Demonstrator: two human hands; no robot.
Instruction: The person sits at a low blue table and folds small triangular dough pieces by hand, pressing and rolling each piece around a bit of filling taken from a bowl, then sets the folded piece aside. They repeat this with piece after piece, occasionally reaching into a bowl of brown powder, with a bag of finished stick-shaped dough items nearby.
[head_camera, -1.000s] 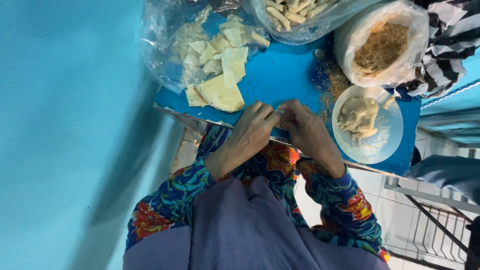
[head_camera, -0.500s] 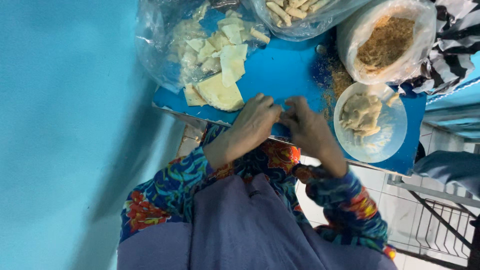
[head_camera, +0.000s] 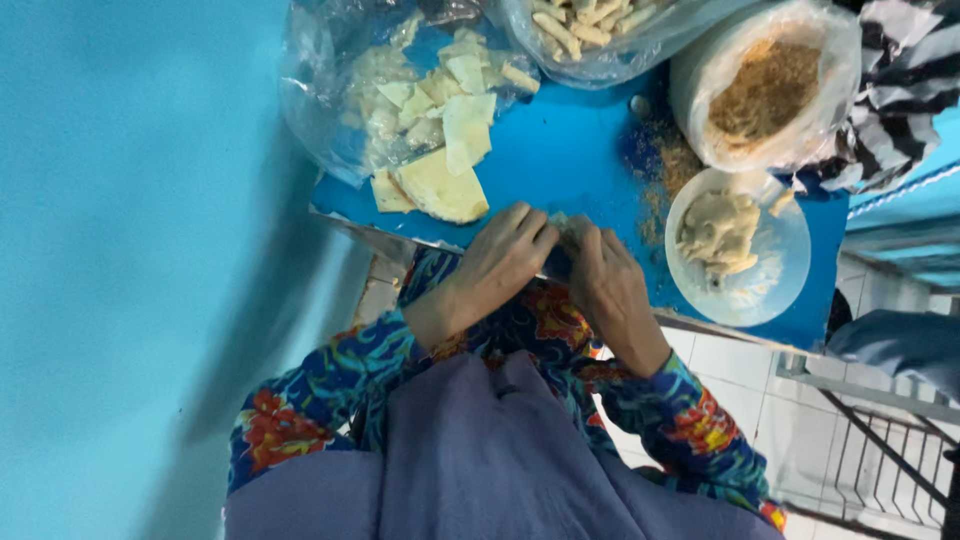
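My left hand (head_camera: 497, 268) and my right hand (head_camera: 607, 290) meet at the near edge of a blue table (head_camera: 560, 150). Both pinch a small pale wrapper piece (head_camera: 560, 232), mostly hidden by my fingers. Just beyond my left hand lies a pile of pale triangular dough wrappers (head_camera: 440, 175) on clear plastic. A clear bowl of pale paste (head_camera: 737, 245) stands right of my right hand. Behind it is a white bag of brown shredded filling (head_camera: 765, 90).
A clear bag of rolled pale sticks (head_camera: 590, 25) sits at the table's far edge. Brown crumbs (head_camera: 665, 160) are scattered near the bowl. A striped cloth (head_camera: 900, 90) hangs at the right, a blue wall (head_camera: 130, 250) fills the left, and a metal rack (head_camera: 880, 450) stands on tiles below.
Both hands stay together at the table edge, with the fingers shifting slightly on the small piece. The view has drifted a little.
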